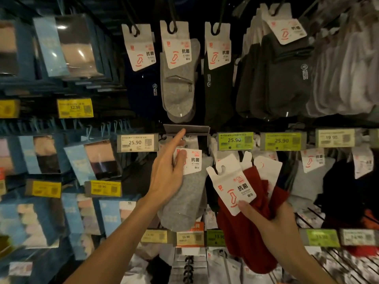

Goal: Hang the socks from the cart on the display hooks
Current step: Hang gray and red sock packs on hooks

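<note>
Snugly, left hand (167,175) pinches grey socks (185,201), right hand (274,220) red-knit socks (244,238).

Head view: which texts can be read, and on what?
"抗菌": card of the red socks in the right hand.
"25.90": white shelf tag, green tag, next green tag.
"19.90": pale tag.
"32.90": yellow tag.
"13.90": lower tag.
Small print and QR codes: unreadable.

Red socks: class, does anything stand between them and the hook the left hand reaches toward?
Yes. The left hand and the grey socks it holds occupy that spot, up-left of the red socks in the right hand. The hook itself is hidden.
</note>
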